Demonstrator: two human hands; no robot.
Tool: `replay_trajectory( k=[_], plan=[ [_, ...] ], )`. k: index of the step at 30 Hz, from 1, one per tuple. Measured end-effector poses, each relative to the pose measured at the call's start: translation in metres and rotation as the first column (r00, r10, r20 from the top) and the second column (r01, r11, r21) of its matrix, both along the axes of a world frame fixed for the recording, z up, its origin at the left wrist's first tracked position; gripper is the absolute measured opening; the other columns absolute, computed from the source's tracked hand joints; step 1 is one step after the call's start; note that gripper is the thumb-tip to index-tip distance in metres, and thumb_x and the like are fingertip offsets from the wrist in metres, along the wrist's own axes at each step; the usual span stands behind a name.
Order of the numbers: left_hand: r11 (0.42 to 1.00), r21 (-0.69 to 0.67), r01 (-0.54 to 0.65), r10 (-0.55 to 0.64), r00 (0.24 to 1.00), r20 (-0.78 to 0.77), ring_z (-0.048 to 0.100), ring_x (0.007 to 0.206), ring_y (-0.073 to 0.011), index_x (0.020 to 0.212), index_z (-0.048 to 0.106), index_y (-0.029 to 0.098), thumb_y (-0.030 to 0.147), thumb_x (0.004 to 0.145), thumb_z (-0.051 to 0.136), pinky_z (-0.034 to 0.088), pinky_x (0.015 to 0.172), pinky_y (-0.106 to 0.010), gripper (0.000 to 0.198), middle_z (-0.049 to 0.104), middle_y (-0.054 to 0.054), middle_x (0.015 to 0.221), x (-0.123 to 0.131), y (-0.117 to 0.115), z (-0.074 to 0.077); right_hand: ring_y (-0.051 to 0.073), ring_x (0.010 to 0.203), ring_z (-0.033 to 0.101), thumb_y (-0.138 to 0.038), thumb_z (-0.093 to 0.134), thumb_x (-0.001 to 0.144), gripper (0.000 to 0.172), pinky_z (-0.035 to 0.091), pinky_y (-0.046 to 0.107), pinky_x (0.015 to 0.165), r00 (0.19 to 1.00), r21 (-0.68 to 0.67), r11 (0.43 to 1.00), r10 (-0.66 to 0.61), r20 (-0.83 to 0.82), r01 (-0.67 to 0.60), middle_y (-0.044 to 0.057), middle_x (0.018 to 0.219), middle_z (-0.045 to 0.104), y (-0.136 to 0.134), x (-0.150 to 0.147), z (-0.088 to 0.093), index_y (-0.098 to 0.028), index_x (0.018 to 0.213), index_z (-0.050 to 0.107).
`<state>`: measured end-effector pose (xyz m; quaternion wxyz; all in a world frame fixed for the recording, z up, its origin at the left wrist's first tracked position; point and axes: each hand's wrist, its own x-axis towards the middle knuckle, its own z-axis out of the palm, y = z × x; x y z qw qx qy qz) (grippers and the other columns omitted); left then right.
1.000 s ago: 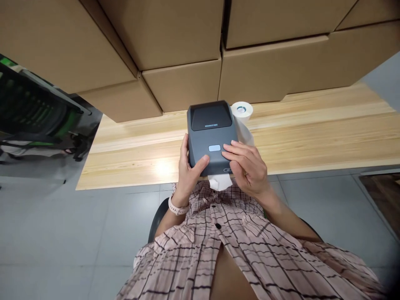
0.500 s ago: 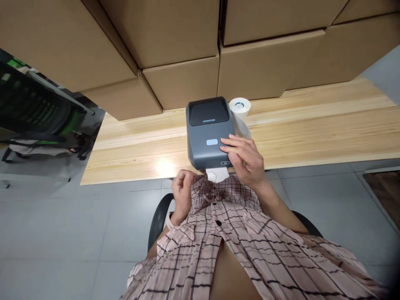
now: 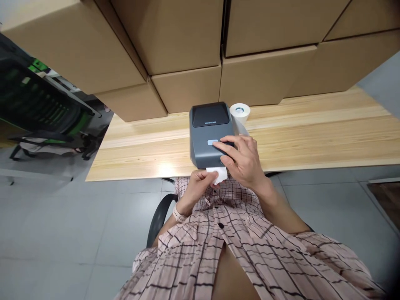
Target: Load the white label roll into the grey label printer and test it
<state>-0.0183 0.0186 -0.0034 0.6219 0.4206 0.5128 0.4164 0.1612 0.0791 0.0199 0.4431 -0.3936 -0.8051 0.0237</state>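
Observation:
A dark grey label printer (image 3: 208, 135) stands at the near edge of a light wooden table (image 3: 312, 133). My right hand (image 3: 242, 160) lies over its front right part, fingers curved on the top beside the blue button. A white label strip (image 3: 218, 174) sticks out of the front slot. My left hand (image 3: 198, 187) pinches that strip from below. A white paper roll (image 3: 240, 111) stands just behind the printer on the right.
Large cardboard boxes (image 3: 175, 46) are stacked along the back of the table. A black and green chair (image 3: 37, 112) is at the left on the grey tiled floor. I sit on a dark chair (image 3: 159, 216) in a checked shirt.
My left hand left the printer's left side, dropped toward my chest, then rose and took hold of the label strip. My right hand stayed on the printer, sliding slightly toward the button.

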Motion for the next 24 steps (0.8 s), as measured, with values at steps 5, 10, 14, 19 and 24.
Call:
replay_trajectory(
  k=[5, 10, 14, 19, 24],
  plan=[
    [0.964, 0.163, -0.208, 0.215, 0.976, -0.028, 0.056, 0.05, -0.0124, 0.065, 0.074, 0.019, 0.065, 0.091, 0.067, 0.047, 0.054, -0.027, 0.054, 0.067, -0.002, 0.057, -0.03, -0.003, -0.013, 0.032, 0.141, 0.055, -0.045, 0.053, 0.109, 0.026, 0.024, 0.064, 0.128, 0.996, -0.03, 0.999, -0.018, 0.084, 0.02, 0.002, 0.14, 0.072, 0.007, -0.008, 0.006, -0.035, 0.122, 0.073],
    [0.735, 0.467, -0.491, 0.561, 0.828, -0.012, 0.071, 0.087, -0.0163, 0.091, 0.08, 0.023, 0.049, 0.095, 0.069, 0.058, 0.077, -0.029, 0.029, 0.078, -0.004, 0.093, -0.037, 0.009, -0.008, 0.031, 0.154, 0.048, -0.051, 0.048, 0.11, 0.032, 0.026, 0.065, 0.131, 0.995, -0.117, 0.989, 0.091, 0.034, -0.086, 0.003, 0.152, 0.066, 0.015, -0.003, 0.001, -0.032, 0.124, 0.069],
    [0.744, 0.519, -0.42, 0.496, 0.869, -0.008, 0.064, 0.135, -0.0256, 0.127, 0.074, 0.028, 0.049, 0.099, 0.064, 0.053, 0.115, -0.045, 0.036, 0.071, -0.008, 0.14, -0.032, 0.028, 0.001, 0.033, 0.158, 0.043, -0.057, 0.045, 0.109, 0.051, 0.038, 0.064, 0.126, 0.989, -0.163, 0.98, 0.099, -0.108, -0.116, 0.011, 0.17, 0.046, 0.013, 0.018, -0.002, -0.031, 0.152, 0.053],
    [0.782, 0.471, -0.409, 0.452, 0.892, 0.024, 0.066, 0.129, -0.0279, 0.118, 0.073, 0.025, 0.051, 0.094, 0.068, 0.053, 0.112, -0.048, 0.036, 0.072, -0.011, 0.133, -0.04, 0.078, -0.004, 0.032, 0.165, 0.031, -0.066, 0.038, 0.108, 0.073, 0.033, 0.058, 0.133, 0.96, -0.116, 0.962, 0.228, -0.161, -0.248, 0.01, 0.178, 0.03, 0.027, 0.025, 0.018, -0.033, 0.171, 0.025],
    [0.821, 0.411, -0.396, 0.434, 0.901, 0.002, 0.066, 0.126, -0.0272, 0.114, 0.072, 0.021, 0.045, 0.08, 0.081, 0.049, 0.115, -0.047, 0.043, 0.073, -0.013, 0.127, -0.043, 0.13, -0.016, 0.03, 0.166, 0.029, -0.07, 0.029, 0.108, 0.072, 0.031, 0.059, 0.134, 0.963, -0.025, 0.981, 0.184, -0.199, -0.193, 0.005, 0.177, 0.032, 0.077, 0.003, 0.056, -0.036, 0.171, 0.025]
  ],
)
